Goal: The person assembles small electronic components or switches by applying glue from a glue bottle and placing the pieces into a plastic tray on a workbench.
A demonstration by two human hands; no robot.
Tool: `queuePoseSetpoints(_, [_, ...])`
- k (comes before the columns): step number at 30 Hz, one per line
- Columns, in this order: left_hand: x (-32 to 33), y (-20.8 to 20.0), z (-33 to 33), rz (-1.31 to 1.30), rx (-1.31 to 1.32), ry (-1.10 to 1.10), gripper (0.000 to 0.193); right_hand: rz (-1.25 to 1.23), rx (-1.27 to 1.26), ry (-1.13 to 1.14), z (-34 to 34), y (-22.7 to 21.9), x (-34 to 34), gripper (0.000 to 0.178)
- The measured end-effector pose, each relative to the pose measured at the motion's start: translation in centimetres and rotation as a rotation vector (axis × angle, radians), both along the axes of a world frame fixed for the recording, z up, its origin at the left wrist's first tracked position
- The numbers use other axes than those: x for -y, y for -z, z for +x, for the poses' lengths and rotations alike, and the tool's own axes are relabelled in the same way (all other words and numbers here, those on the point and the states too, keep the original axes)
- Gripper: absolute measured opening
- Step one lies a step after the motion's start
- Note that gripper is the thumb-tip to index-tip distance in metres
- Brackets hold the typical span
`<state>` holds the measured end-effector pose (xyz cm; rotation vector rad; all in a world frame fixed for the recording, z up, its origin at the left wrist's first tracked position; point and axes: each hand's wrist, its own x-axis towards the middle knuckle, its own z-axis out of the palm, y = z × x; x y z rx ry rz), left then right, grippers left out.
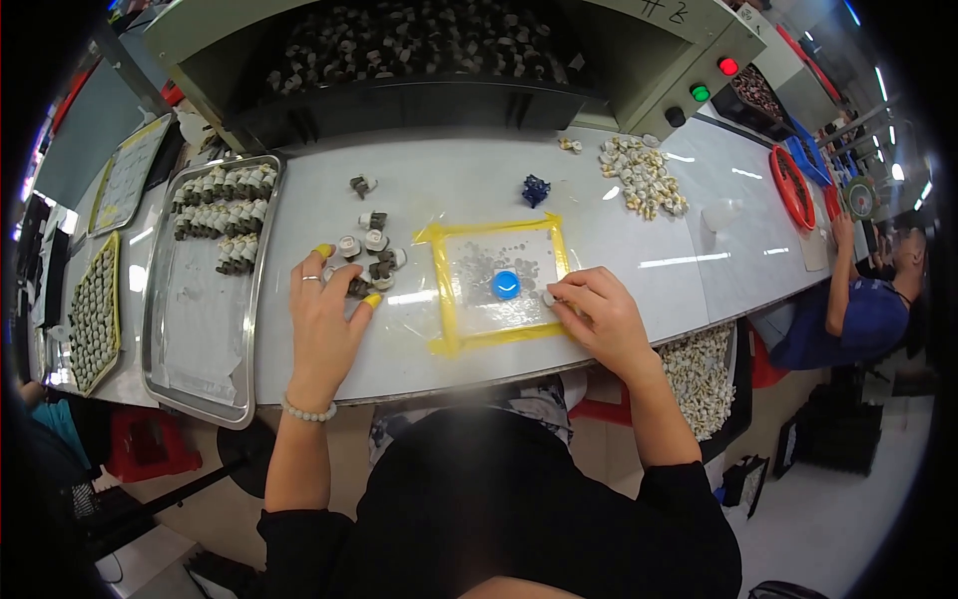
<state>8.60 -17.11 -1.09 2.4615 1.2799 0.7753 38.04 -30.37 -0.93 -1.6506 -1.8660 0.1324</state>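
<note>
My left hand (327, 324), with yellow covers on two fingertips, lies with its fingers apart around a loose group of small white-and-dark parts (377, 241). Some of those parts are partly hidden by the fingers. My right hand (604, 321) is closed in a pinch on a small whitish piece (548, 299), at the right edge of a square sheet (469, 317) bordered with yellow tape. On that sheet sits a round blue cap (506, 286), among grey smudges. A dark blue spiky lump (535, 190) lies just beyond the tape.
At left, a metal tray (200, 344) carries rows of white-and-dark parts. A pile of small cream-white pieces (644, 178) lies at right. Across the back stands a machine housing (639, 90) with a bin of parts. A co-worker (848, 314) sits at far right by a red tray (791, 188).
</note>
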Motion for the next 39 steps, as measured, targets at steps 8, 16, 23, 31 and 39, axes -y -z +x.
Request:
queuePoseSetpoints(8, [2.2, -0.4, -1.2, 0.222, -0.198, 0.086, 0.036, 0.023, -0.014, -0.052, -0.8, -0.5, -1.5, 0.019])
queuePoseSetpoints(16, [3.0, 0.7, -1.6, 0.006, 0.033, -0.010, 0.032, 0.030, 0.097, -0.145, -2.4, -1.6, -4.3, 0.017])
queuePoseSetpoints(23, [2.8, 0.1, -1.4, -0.132, 0.073, 0.068, 0.029, -0.012, 0.219, -0.200, -2.6, -2.0, -4.8, 0.017])
queuePoseSetpoints(31, [4.0, 0.8, 0.3, -0.778, 0.821, 0.084, 0.028, 0.017, 0.095, -0.136, -2.7, -2.1, -4.5, 0.017])
queuePoseSetpoints(39, [5.5, 1.8, 4.7, -1.217, 1.201, 0.246, 0.025, 0.044, -0.082, -0.087, -3.1, -2.2, -4.1, 0.020])
